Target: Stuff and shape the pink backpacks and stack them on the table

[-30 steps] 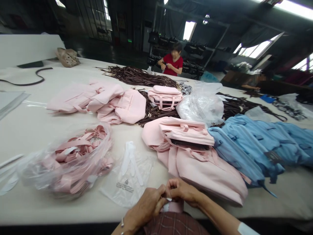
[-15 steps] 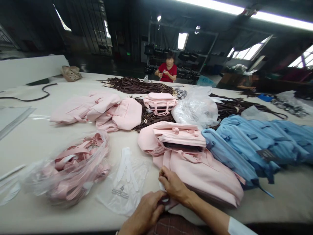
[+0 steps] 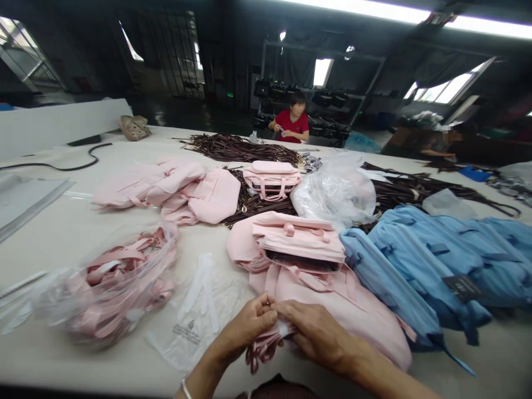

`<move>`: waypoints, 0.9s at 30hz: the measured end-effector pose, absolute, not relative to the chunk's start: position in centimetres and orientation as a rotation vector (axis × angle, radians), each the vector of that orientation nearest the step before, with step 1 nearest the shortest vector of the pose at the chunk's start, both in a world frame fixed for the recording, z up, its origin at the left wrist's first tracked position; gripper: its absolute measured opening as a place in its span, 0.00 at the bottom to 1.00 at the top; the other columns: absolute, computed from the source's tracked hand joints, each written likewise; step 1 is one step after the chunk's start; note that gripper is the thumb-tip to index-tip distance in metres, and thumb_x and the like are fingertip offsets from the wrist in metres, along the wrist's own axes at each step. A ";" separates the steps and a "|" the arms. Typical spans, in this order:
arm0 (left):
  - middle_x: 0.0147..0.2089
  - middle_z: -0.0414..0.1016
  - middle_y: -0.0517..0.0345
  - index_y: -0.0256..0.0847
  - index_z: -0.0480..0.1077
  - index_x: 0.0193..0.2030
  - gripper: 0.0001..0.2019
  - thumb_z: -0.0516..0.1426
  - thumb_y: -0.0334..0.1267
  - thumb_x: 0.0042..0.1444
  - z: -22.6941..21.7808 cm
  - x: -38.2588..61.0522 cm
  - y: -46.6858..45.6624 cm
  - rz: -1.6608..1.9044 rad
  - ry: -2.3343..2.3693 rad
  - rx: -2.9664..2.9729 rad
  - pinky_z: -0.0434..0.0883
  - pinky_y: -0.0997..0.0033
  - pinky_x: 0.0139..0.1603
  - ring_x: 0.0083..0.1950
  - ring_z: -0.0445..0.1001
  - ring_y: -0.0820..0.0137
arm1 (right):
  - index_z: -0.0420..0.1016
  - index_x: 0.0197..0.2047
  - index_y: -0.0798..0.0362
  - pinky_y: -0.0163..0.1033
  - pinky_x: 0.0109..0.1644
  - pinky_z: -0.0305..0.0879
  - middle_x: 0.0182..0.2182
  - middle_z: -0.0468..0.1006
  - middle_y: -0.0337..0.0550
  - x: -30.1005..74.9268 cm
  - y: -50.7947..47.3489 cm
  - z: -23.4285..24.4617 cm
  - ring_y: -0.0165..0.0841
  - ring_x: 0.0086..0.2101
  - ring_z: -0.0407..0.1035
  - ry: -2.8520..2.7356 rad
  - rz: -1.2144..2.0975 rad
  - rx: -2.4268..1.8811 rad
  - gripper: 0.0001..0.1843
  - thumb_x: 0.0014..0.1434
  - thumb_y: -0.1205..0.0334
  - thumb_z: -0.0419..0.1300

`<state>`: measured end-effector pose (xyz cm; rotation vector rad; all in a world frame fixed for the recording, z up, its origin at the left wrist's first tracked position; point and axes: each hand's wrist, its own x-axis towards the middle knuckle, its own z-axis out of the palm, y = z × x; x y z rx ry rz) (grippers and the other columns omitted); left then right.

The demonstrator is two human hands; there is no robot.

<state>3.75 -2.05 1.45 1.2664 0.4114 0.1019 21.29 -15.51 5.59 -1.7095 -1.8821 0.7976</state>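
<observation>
Left hand (image 3: 247,326) first: your thumb and fingers are drawn into a pinch, tips against those of your right hand (image 3: 318,332), and whatever sits between the tips is hidden. Your right fingers curl over the pink strap bundle (image 3: 262,350), a white piece (image 3: 284,331) showing just beneath them.

Take the front pink bag (image 3: 353,316) as your marker. The bundle sits just off its near-left corner, on your side, directly below your joined fingertips. Its long axis slants from the white piece down and left toward your body, folded ends hanging loose between your wrists. Your right hand looks nearer the upper end; the loose end lies under your left.

Room now! Right of the marker, blue bags (image 3: 432,266) stand close, and your right forearm crosses in front of it; touching or not, you can't tell from here. Behind it, the pink bag with the dark opening (image 3: 299,238) blocks the way. Left of it lies the flat clear bag (image 3: 178,343), then the clear sack of straps (image 3: 124,299). The tabletop's near edge (image 3: 83,382) is on your side of the marker, so the freer way looks toward you.
</observation>
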 end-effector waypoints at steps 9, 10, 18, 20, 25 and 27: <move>0.65 0.68 0.43 0.40 0.69 0.60 0.20 0.51 0.28 0.62 5.1 15.5 6.2 0.507 0.570 2.708 0.58 0.50 0.68 0.67 0.63 0.54 | 0.75 0.45 0.53 0.44 0.48 0.71 0.38 0.79 0.46 31.7 -12.8 5.4 0.41 0.40 0.74 -0.815 1.159 -1.519 0.26 0.55 0.39 0.64; 0.62 0.72 0.45 0.40 0.70 0.59 0.20 0.49 0.27 0.63 5.5 16.5 7.1 0.459 0.587 2.715 0.61 0.53 0.65 0.64 0.67 0.56 | 0.75 0.45 0.53 0.46 0.50 0.71 0.39 0.80 0.47 32.5 -12.1 6.2 0.42 0.41 0.74 -0.719 1.135 -1.473 0.26 0.54 0.39 0.66; 0.46 0.82 0.55 0.49 0.76 0.52 0.22 0.51 0.28 0.55 10.6 20.8 12.6 0.287 0.743 2.548 0.70 0.70 0.46 0.45 0.78 0.63 | 0.74 0.50 0.46 0.41 0.53 0.71 0.41 0.81 0.41 35.7 -9.3 10.4 0.37 0.43 0.75 -0.815 0.582 -1.287 0.16 0.62 0.49 0.62; 0.40 0.82 0.56 0.46 0.79 0.46 0.17 0.52 0.31 0.56 11.4 21.6 13.5 0.252 0.716 2.526 0.69 0.73 0.41 0.40 0.78 0.65 | 0.75 0.51 0.45 0.40 0.55 0.70 0.44 0.81 0.40 36.3 -8.3 9.8 0.36 0.45 0.75 -1.097 0.358 -1.321 0.12 0.65 0.57 0.60; 0.32 0.80 0.58 0.41 0.79 0.39 0.12 0.54 0.33 0.54 12.1 22.5 14.9 0.165 0.667 2.454 0.64 0.77 0.31 0.35 0.76 0.68 | 0.75 0.54 0.48 0.39 0.52 0.74 0.46 0.80 0.42 38.8 -4.5 6.0 0.37 0.45 0.76 -1.701 -0.035 -1.430 0.15 0.67 0.62 0.53; 0.31 0.79 0.59 0.41 0.79 0.37 0.13 0.53 0.32 0.53 12.1 22.6 15.1 0.154 0.648 2.435 0.62 0.78 0.30 0.34 0.74 0.69 | 0.76 0.52 0.51 0.38 0.47 0.76 0.44 0.82 0.44 39.8 -3.3 4.5 0.36 0.41 0.77 -1.703 -0.080 -1.635 0.15 0.69 0.59 0.51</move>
